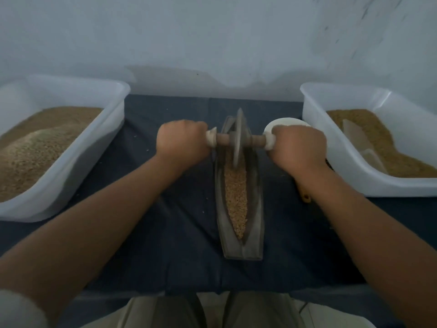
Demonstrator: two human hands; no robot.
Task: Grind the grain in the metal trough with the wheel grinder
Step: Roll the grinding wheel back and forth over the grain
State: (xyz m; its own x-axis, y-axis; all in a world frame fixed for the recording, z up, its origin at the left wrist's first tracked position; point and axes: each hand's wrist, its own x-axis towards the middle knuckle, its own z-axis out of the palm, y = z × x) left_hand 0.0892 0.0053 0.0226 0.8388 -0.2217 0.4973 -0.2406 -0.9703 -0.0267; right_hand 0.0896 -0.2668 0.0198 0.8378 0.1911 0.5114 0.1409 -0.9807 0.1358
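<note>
You are gripping the wheel grinder (238, 138) at both axle ends.
Left hand (182, 140) and right hand (299, 145) are clenching it over the grain (236, 197) in the metal trough (254, 221).

Trough (255, 245): dull grey metal, plain. Grain (236, 200): golden tan, speckled. Wheel (239, 129): dark grey. Axle (222, 139): brown wood, cream-white ends. Cloth (165, 233): dark navy, plain. Left-edge tub (82, 162), right-edge tub (314, 119): translucent white, sandy-brown fill. Bowl (286, 121): white. Wall (212, 43): pale blue-grey, dark scuffs upper right. Trousers (165, 311): khaki.
</note>
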